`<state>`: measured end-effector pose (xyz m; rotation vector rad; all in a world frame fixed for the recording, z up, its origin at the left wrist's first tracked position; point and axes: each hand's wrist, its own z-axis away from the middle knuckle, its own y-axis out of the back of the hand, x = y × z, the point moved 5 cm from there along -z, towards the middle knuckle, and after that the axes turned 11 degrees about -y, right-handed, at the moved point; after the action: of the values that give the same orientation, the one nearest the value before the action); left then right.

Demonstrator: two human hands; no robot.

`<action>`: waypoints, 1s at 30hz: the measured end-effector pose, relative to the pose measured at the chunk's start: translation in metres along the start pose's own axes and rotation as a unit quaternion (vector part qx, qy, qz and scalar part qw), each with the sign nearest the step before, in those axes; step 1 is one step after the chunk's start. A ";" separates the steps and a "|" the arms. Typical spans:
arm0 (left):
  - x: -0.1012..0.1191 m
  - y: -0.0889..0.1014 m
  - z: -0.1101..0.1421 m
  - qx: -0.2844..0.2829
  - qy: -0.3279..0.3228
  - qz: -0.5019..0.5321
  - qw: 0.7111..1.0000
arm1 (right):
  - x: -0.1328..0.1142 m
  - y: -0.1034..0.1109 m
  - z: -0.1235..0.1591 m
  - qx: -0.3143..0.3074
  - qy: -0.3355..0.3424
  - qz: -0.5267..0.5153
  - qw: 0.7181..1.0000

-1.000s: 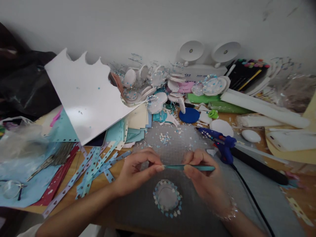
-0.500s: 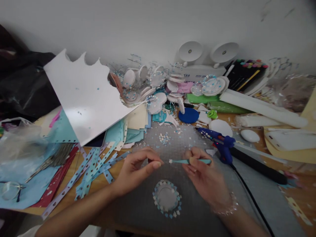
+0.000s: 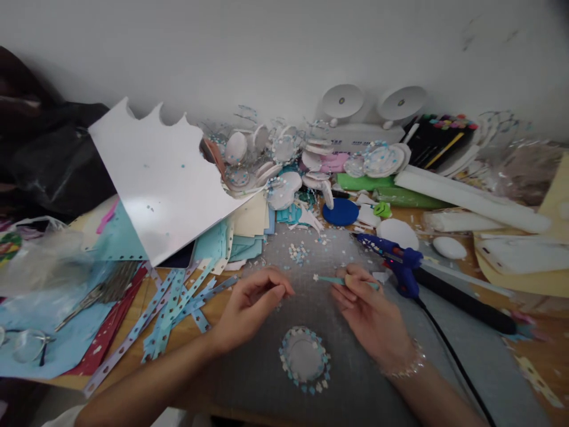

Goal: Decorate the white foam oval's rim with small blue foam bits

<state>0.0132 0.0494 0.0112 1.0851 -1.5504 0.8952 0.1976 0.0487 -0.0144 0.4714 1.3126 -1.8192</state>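
Note:
My right hand grips teal tweezers that point left. A tiny white flower-shaped piece sits at their tip. Across a small gap, my left hand is closed with thumb and fingertips together; anything between them is too small to make out. On the grey mat below both hands lies a round pale disc ringed with small blue and white flower pieces. Beyond the hands is a loose pile of tiny blue and white pieces.
A blue glue gun with a black cord lies to the right. Punched paper strips and a large white board with a scalloped edge are at left. Decorated white discs, a blue oval and rolls crowd the back.
The tweezers and the white piece have risen slightly and shifted a little away from my left fingertips. My left hand stays closed. The whole view has shifted slightly.

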 end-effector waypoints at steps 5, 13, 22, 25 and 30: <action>-0.005 0.000 0.001 -0.015 0.016 -0.014 1.000 | 0.003 0.002 -0.005 0.021 0.003 -0.001 1.000; -0.009 0.002 -0.001 -0.022 -0.007 -0.051 0.998 | -0.013 -0.004 0.010 0.073 0.169 0.138 0.973; -0.011 -0.009 0.005 -0.061 0.076 0.064 0.993 | -0.001 -0.082 0.063 -0.113 0.538 0.680 0.486; -0.024 -0.009 0.008 -0.019 0.121 0.127 0.984 | 0.006 -0.095 0.056 -0.114 0.509 0.732 0.438; -0.033 -0.002 0.007 0.066 0.121 0.142 0.980 | -0.001 -0.089 0.053 -0.120 0.412 0.715 0.552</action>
<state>0.0163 0.0487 -0.0229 0.8202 -1.4790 1.2912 0.1359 0.0113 0.0602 1.7138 0.9704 0.0849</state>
